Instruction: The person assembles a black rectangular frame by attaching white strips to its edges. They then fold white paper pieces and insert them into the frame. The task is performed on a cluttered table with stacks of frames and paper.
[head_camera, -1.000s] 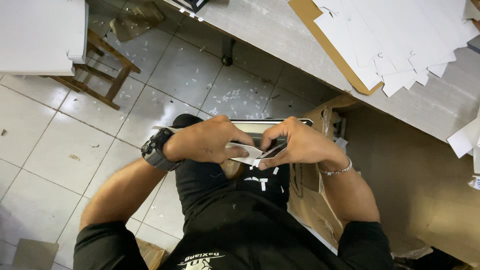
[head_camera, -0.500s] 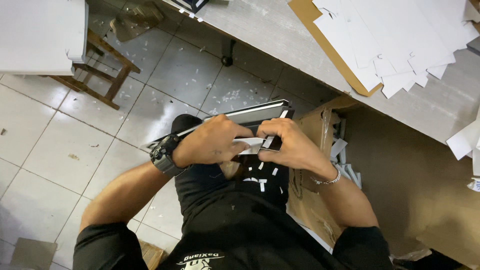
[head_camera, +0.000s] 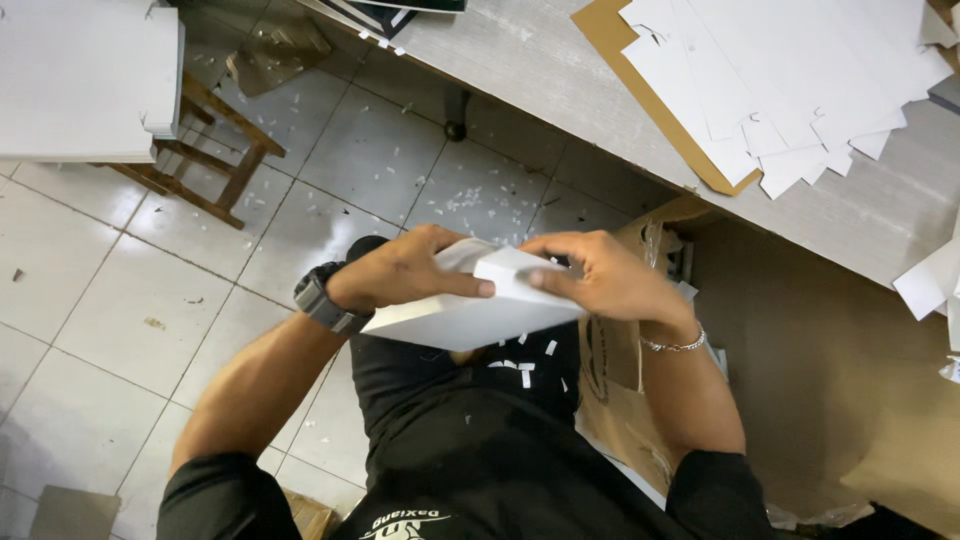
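My left hand (head_camera: 405, 270) and my right hand (head_camera: 600, 275) both grip a folded white cardboard box (head_camera: 475, 310) held over my lap. The left hand, with a black watch on its wrist, holds the box's left top edge, thumb on its upper face. Wearing a silver bracelet, the right hand pinches the box's right top corner. The box's broad white face tilts toward me. Small white paper scraps lie on my black trousers below it.
A grey table (head_camera: 560, 70) at the upper right carries a stack of flat white die-cut sheets (head_camera: 780, 80) on brown card. An open brown carton (head_camera: 630, 400) stands by my right leg. A wooden stool (head_camera: 200, 150) with white sheets stands at the upper left on the tiled floor.
The box has been turned in my hands: earlier its dark open inside showed, now its white outer face is up. Both hands have shifted to its top edge.
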